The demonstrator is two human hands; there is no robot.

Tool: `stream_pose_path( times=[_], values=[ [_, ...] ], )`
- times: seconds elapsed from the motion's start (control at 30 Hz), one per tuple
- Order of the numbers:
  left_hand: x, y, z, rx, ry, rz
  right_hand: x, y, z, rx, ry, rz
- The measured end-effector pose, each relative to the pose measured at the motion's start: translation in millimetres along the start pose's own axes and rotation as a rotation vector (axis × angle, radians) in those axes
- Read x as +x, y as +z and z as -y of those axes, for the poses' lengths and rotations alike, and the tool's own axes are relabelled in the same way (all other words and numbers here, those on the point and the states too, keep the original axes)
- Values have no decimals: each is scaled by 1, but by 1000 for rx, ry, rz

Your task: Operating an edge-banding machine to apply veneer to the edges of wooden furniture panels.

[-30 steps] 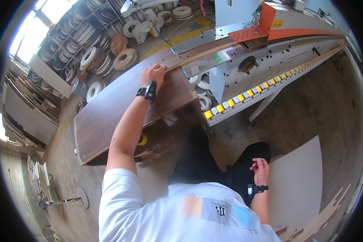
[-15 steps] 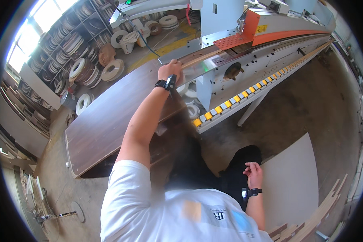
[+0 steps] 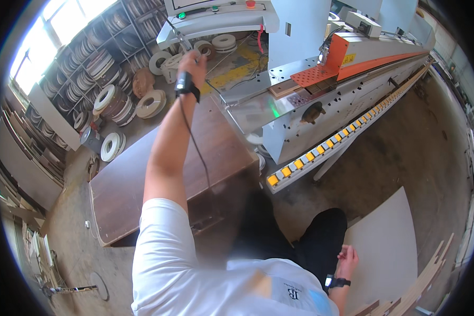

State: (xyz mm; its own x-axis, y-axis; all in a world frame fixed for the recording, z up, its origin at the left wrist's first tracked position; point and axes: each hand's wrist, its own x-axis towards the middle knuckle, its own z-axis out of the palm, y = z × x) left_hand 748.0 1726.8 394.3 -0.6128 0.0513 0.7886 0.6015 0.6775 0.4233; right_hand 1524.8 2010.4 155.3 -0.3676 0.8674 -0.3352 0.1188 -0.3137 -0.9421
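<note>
My left hand (image 3: 190, 62) reaches open over the dark brown panel (image 3: 168, 174) toward the edge-banding machine (image 3: 321, 79); my right hand (image 3: 347, 258) hangs loosely curled, empty.

One brown panel (image 3: 168, 174), two hands (image 3: 191, 62)

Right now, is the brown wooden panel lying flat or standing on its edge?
Lying flat. The brown panel shows its broad face upward, beneath the outstretched left hand, beside the machine.

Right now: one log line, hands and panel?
left hand: raised over far end of brown panel | right hand: empty, low by white board
</note>
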Motion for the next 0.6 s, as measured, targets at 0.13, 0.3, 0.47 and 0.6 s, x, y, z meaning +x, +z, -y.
stream_pose_path(
  times=[0.13,0.3,0.47,0.6],
  values=[
    [46,7,-5,33,-200,-113,-38,-47,-6,-23,-24,-269],
    [125,34,107,335,27,226,-69,-85,-33,-100,-36,-351],
    [152,33,125,-159,-177,97,-114,-90,-26,-131,17,-445],
    [67,-37,-67,-629,-132,134,-126,-118,-66,-150,218,-493]
  ],
)
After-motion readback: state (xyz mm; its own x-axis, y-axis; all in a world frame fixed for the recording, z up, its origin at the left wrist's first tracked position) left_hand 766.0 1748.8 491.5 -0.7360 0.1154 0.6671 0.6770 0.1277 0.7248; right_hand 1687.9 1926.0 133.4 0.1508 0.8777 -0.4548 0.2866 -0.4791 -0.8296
